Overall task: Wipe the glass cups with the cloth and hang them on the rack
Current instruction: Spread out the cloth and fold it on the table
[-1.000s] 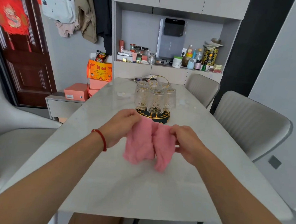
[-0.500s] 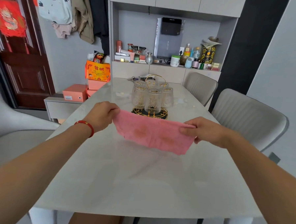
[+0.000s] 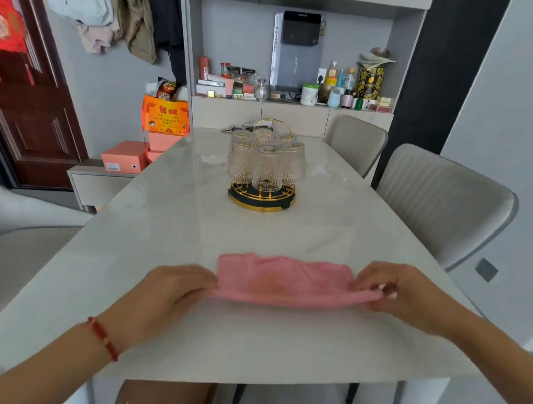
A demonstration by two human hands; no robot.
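No wiping yet: both hands' fingers (image 3: pixel 375 288) pinch the cloth (image 3: pixel 286 280) flat on the desk (image 3: pixel 165 227), cups (image 3: pixel 267 164) hanging on the rack (image 3: pixel 260 198) at twelve o'clock.

Six glass cups (image 3: pixel 267 168) (back ones blurred), one rack (image 3: pixel 261 198), one cloth (image 3: pixel 286 280).

Home dining room — marble-look table (image 3: pixel 177 228), padded chairs (image 3: pixel 438 201), cluttered shelf niche (image 3: pixel 295 92), hanging clothes (image 3: pixel 114 11).

Pink cloth (image 3: pixel 286 280); ribbed clear cups (image 3: pixel 267 166); gold-black rack (image 3: pixel 260 198).
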